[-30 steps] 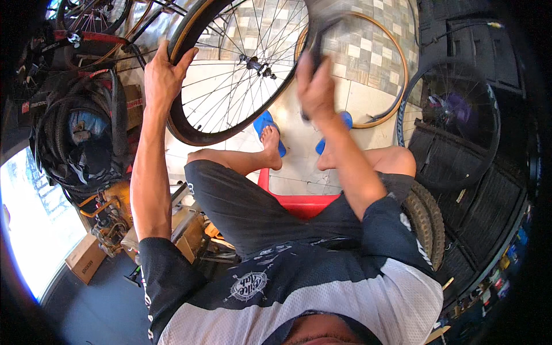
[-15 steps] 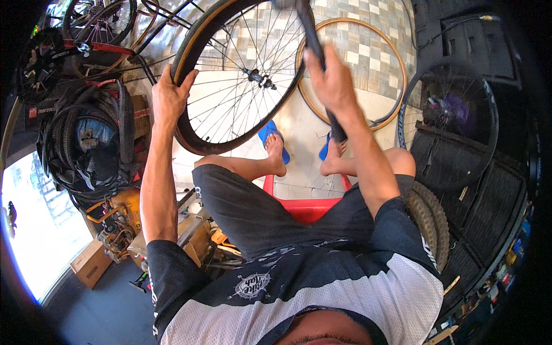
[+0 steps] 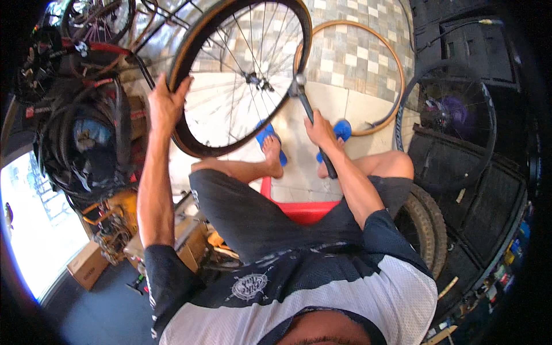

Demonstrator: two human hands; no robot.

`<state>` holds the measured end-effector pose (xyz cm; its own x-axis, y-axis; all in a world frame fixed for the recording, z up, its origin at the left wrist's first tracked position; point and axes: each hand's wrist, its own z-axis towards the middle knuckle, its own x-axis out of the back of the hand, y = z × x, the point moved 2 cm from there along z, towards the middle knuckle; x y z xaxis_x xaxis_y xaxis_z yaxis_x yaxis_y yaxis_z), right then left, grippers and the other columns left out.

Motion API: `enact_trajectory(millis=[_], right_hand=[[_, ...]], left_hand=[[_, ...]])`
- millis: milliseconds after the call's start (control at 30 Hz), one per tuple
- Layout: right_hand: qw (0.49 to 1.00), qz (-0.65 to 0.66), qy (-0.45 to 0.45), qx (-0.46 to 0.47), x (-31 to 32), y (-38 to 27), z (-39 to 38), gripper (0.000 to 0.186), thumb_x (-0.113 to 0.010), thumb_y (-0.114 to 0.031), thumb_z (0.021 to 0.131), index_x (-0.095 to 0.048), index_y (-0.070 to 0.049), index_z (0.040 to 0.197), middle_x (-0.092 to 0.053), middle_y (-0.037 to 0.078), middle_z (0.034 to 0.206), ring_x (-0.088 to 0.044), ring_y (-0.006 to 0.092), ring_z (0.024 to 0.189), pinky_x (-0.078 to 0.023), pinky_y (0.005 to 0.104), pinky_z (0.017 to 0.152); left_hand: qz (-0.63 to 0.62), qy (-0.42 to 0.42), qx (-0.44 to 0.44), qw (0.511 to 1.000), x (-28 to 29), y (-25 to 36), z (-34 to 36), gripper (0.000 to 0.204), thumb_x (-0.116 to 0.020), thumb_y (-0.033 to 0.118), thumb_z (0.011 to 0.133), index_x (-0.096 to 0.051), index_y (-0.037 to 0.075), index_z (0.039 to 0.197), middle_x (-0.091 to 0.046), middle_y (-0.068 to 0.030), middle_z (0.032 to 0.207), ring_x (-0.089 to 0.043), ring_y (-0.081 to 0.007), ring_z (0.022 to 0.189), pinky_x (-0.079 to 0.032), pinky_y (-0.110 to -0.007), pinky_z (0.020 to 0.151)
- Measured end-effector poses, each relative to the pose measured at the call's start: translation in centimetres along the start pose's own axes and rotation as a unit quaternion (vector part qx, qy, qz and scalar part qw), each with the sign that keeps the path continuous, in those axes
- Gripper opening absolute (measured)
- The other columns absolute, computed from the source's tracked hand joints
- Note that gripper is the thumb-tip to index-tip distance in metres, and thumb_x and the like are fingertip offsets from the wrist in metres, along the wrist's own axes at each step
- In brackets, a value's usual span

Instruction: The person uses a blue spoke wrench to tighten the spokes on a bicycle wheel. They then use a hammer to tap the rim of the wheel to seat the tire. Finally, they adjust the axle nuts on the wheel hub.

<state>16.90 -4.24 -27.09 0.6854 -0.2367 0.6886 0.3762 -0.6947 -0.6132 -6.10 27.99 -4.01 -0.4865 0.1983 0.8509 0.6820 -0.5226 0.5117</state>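
A spoked bicycle wheel with a black, tan-walled tyre [image 3: 257,80] is held tilted near 12 o'clock in the view. Its tyre is gripped at about the wheel's own 9 o'clock by the left hand [image 3: 165,106], with the thumb laid over the inner side. A hammer with a grey metal head and a straight black handle [image 3: 306,105] is gripped mid-handle by the closed right hand [image 3: 320,131], slightly toward 1 o'clock from the middle. The hammer head is seen at the wheel's 4 o'clock edge; whether the tyre is touched cannot be told.

A loose, thin tan ring-shaped tyre [image 3: 401,69] is laid on the tiled floor at 1 o'clock, partly hidden by the wheel. A dark spoked wheel with a purplish centre [image 3: 443,118] is placed at 3 o'clock. Black tyres [image 3: 60,138] are heaped at 9 o'clock, and a brown cardboard box [image 3: 87,265] is set at 8 o'clock. A red plastic seat [image 3: 303,213] is seen between the knees.
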Motion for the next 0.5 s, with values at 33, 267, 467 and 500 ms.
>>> enact_trajectory(millis=[33,267,467,500], right_hand=[[0.999,0.007,0.029,0.032,0.8,-0.6,-0.9,0.040,-0.060,-0.036,0.101,-0.057,0.001,0.116,-0.069,0.036,0.096,-0.068,0.0545,0.092,-0.052,0.0629,0.080],[0.955,0.172,0.164,0.179,19.8,-17.1,-1.5,0.041,-0.061,-0.043,0.103,-0.059,-0.002,0.109,-0.067,0.026,0.075,-0.070,0.0449,0.070,-0.053,0.0498,0.061],[0.850,0.286,0.327,0.298,19.3,-20.5,-1.3,0.027,-0.057,-0.029,0.109,-0.056,-0.004,0.100,-0.060,0.006,0.071,-0.059,0.0141,0.060,-0.046,0.0296,0.053],[0.873,0.307,0.292,0.241,15.6,-18.1,-0.9,0.029,-0.057,-0.032,0.108,-0.055,-0.005,0.100,-0.064,0.009,0.072,-0.064,0.0163,0.060,-0.049,0.0304,0.054]], left_hand=[[0.005,0.000,-0.013,1.000,-0.2,0.0,-0.5,0.046,-0.082,0.041,0.090,-0.067,0.000,0.103,-0.068,-0.0163,0.065,-0.071,-0.0284,0.059,-0.054,-0.040,0.058],[-0.018,-0.017,0.006,1.000,0.3,1.6,-0.8,0.042,-0.082,0.038,0.091,-0.064,0.001,0.095,-0.066,-0.0143,0.064,-0.069,-0.0245,0.057,-0.052,-0.038,0.057],[-0.004,-0.017,0.020,1.000,0.7,2.2,-1.3,0.042,-0.082,0.039,0.092,-0.064,0.001,0.095,-0.066,-0.0127,0.063,-0.068,-0.0216,0.056,-0.053,-0.037,0.057],[0.002,-0.021,0.027,0.999,0.8,2.4,-1.1,0.042,-0.082,0.039,0.092,-0.064,0.001,0.095,-0.066,-0.0125,0.063,-0.068,-0.0218,0.057,-0.053,-0.037,0.057]])
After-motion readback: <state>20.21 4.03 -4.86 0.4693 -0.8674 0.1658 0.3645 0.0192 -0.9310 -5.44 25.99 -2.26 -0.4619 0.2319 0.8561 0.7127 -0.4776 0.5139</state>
